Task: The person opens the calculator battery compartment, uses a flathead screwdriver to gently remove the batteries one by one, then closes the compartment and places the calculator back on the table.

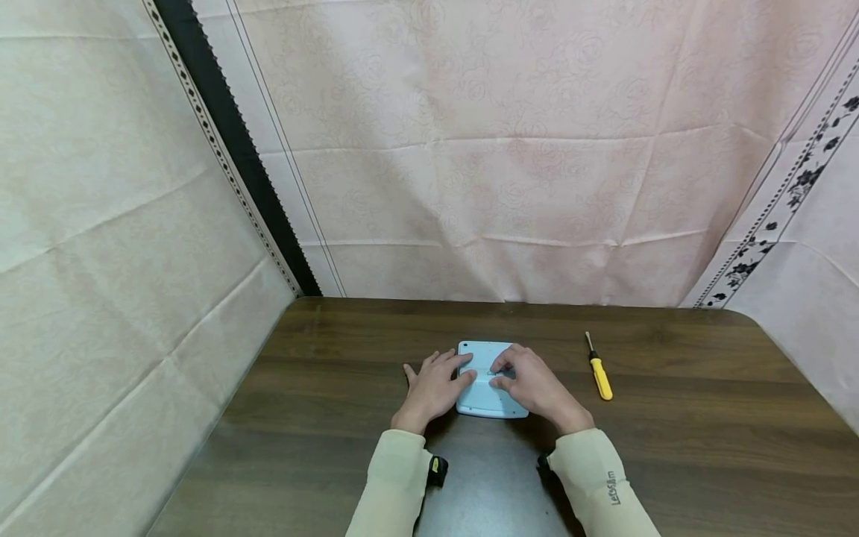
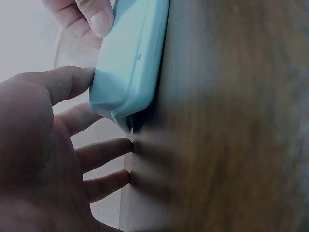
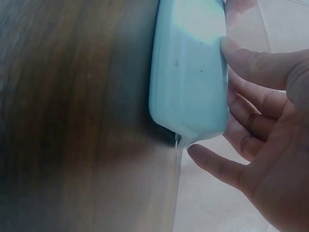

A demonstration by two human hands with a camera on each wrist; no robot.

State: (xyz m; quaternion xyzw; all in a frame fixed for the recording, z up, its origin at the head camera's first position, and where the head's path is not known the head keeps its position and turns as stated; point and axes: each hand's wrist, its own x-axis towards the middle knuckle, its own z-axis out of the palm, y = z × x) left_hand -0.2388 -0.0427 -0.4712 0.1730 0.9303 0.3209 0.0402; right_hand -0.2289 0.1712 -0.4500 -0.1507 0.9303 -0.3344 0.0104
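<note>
A light blue flat plastic device (image 1: 488,403) with rounded corners lies on the table, a recessed panel at its middle. My left hand (image 1: 435,389) rests on its left side, thumb and index finger touching it, other fingers spread onto the table. Over the panel is my right hand (image 1: 533,382), its thumb and bent fingers touching the surface with a small gap between the tips. In the right wrist view, the right thumb (image 3: 258,65) lies on the device's upper face (image 3: 200,87). The left wrist view shows the device's thick side (image 2: 140,72). What the right fingertips touch is partly hidden.
A screwdriver (image 1: 600,373) with a yellow and black handle lies to the right of the device on the brown wooden table (image 1: 698,418). Pale patterned cloth (image 1: 510,186) hangs behind the table's far edge and at both sides.
</note>
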